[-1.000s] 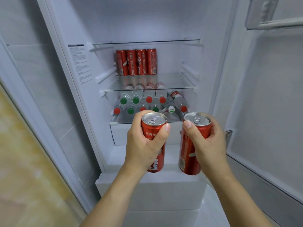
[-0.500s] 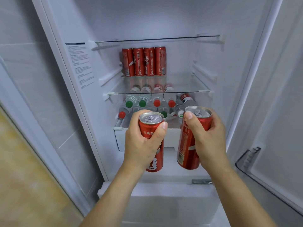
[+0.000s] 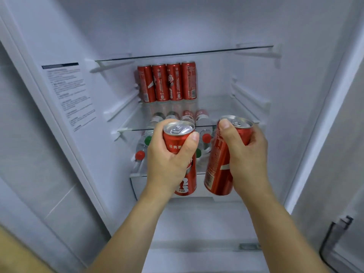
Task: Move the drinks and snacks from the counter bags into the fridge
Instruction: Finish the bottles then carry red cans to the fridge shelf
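Cans held before the open fridge.
Left hand (image 3: 167,164) and right hand (image 3: 247,158) each gripped a can (image 3: 182,146); the right can (image 3: 218,164), tilted, risked clipping the glass shelf (image 3: 232,113).

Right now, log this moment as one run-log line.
left hand: holds red can | right hand: holds second red can | both in front of fridge shelf | four cans already standing there

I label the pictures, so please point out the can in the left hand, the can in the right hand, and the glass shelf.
left can (image 3: 182,143), head view, upper side
right can (image 3: 217,170), head view, side
glass shelf (image 3: 232,112), head view, bare surface
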Demonstrator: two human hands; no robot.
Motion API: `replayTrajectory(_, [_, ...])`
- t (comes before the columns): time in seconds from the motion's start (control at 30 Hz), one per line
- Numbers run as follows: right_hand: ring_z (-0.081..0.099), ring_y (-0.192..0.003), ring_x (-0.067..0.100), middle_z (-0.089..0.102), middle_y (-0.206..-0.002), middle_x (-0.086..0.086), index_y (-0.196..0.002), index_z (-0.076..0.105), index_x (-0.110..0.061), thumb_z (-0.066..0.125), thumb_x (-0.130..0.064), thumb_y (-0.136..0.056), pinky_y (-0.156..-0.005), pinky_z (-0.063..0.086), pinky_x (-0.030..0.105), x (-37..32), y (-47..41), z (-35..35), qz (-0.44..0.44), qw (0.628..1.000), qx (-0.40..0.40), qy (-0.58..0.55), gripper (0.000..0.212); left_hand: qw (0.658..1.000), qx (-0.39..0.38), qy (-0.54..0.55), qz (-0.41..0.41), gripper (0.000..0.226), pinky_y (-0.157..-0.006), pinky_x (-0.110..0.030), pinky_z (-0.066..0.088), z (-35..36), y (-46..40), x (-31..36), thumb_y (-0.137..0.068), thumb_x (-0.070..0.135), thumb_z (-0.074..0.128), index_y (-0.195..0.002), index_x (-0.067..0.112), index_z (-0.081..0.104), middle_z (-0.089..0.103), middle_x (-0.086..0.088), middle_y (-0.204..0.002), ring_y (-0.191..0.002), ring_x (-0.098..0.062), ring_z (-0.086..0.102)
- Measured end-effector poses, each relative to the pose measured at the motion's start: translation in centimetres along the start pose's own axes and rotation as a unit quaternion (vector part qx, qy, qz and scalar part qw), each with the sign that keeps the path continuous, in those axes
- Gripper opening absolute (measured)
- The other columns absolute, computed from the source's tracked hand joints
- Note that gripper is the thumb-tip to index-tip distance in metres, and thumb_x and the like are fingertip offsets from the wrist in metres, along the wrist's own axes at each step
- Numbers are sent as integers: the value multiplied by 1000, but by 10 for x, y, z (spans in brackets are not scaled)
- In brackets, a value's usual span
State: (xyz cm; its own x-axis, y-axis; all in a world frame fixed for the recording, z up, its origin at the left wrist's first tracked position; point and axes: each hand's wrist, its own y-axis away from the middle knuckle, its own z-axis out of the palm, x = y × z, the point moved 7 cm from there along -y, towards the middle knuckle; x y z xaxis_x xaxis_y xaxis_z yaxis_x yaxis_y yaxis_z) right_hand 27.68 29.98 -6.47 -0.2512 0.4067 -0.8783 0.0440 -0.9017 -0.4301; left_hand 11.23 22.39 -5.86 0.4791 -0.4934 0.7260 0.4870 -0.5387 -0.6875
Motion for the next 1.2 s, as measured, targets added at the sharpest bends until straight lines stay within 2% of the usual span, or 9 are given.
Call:
replayTrajectory(0.07, [69, -80, -3, 68, -90, -25, -88, 60, -52, 65, -72, -63, -53, 51, 10, 1, -16, 10, 7, 1000, 16, 9, 32, 1000, -2, 3, 11, 45, -69, -12, 51, 1, -19, -5, -79, 55, 70, -110, 24, 59, 68, 18, -98, -88, -6, 69])
replayTrajectory(0.17, [73, -84, 16, 71, -91, -11, -83, 62, -52, 70, -69, -63, -67, 61, 39, 4, -42, 22, 12, 999, 40, -12, 27, 999, 7, 9, 34, 38, -70, -10, 49, 3, -49, -10, -81, 50, 70, -107, 25, 59, 68, 20, -97, -88, -4, 68])
replayTrajectory(0.23, [72, -85, 17, 71, -90, -9, -83, 63, -48, 71, -68, -63, -72, 61, 47, 4, -59, 29, 3, 998, 59, -9, 29, 999, 12, 23, 45, 37, -70, -9, 49, 5, -69, -12, -82, 49, 70, -107, 25, 59, 67, 21, -96, -88, -2, 67])
replayTrajectory(0.33, [71, -82, 9, 72, -91, -8, -88, 63, -39, 68, -70, -61, -75, 61, 42, 5, -82, 36, -9, 995, 92, 20, 41, 998, 5, 29, 49, 45, -67, -9, 50, 11, -97, -17, -81, 52, 70, -112, 22, 59, 66, 20, -98, -88, -1, 67])
replayTrajectory(0.43, [69, -82, 4, 70, -93, -9, -91, 62, -35, 65, -71, -62, -79, 59, 36, 5, -102, 42, -17, 992, 116, 49, 47, 998, -18, 26, 56, 35, -67, -8, 49, 21, -119, -21, -83, 48, 71, -109, 29, 57, 65, 26, -97, -87, 2, 67])
replayTrajectory(0.6, [72, -79, 13, 73, -89, -2, -90, 65, -30, 66, -69, -67, -79, 60, 44, 8, -128, 51, -15, 994, 87, 67, 45, 997, -31, 23, 73, 32, -66, -7, 48, 34, -145, -26, -85, 43, 73, -108, 27, 57, 65, 22, -96, -83, 2, 66])
replayTrajectory(0.8, [72, -82, 12, 73, -91, -5, -91, 64, -34, 68, -70, -67, -79, 60, 42, -1, -149, 53, -44, 994, 75, 67, 43, 997, -23, 35, 69, 41, -65, -9, 50, 45, -161, -37, -82, 52, 71, -112, 29, 55, 66, 18, -93, -85, 0, 67])
replayTrajectory(0.97, [66, -77, -1, 68, -85, -15, -89, 61, -32, 66, -68, -70, -70, 52, 23, 3, -163, 60, -91, 988, 68, 106, 41, 998, -17, 18, 49, 43, -65, -9, 50, 55, -172, -55, -80, 56, 69, -113, 35, 52, 64, 27, -95, -85, 5, 66])
replayTrajectory(1.2, [61, -78, -8, 64, -87, -13, -98, 58, -31, 63, -70, -71, -62, 46, 6, 29, -192, 68, -119, 982, 58, 136, 48, 998, -22, 6, 52, 55, -63, -9, 50, 73, -189, -78, -85, 58, 65, -122, 21, 50, 65, 10, -92, -81, 3, 66])
